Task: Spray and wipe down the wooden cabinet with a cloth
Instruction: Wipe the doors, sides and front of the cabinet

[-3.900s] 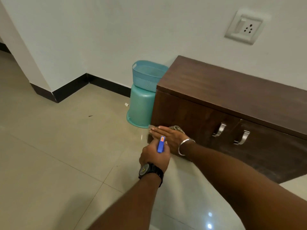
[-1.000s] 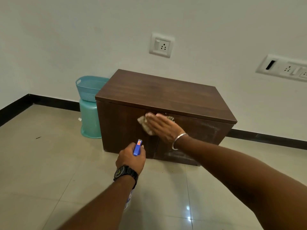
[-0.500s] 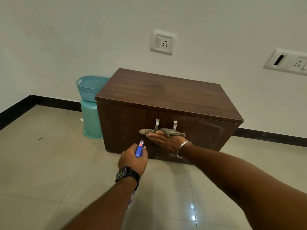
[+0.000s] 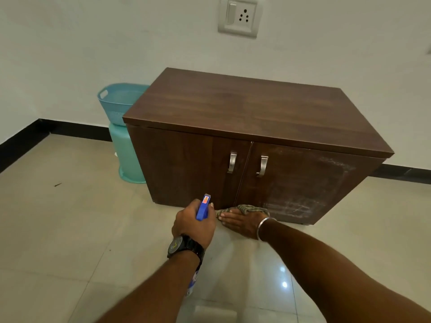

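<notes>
The wooden cabinet [image 4: 245,108] stood on the tiled floor [image 4: 70,229] against the white wall [image 4: 93,43]. It was dark brown, with two doors, metal handles [image 4: 232,162] and pale smears on the right door. Our right hand [image 4: 240,223], fingers flat, pressed the cloth [image 4: 253,209] to the cabinet's bottom edge. Our left hand [image 4: 193,222] gripped the spray bottle [image 4: 202,207] just beside it. A teal basket [image 4: 116,101] stood left of the cabinet.

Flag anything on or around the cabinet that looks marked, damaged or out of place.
The right door carries whitish, chalky streaks, densest near its bottom, while the left door looks evenly dark. A small dark speck lies on the floor at left. Nothing looks spilled.
</notes>
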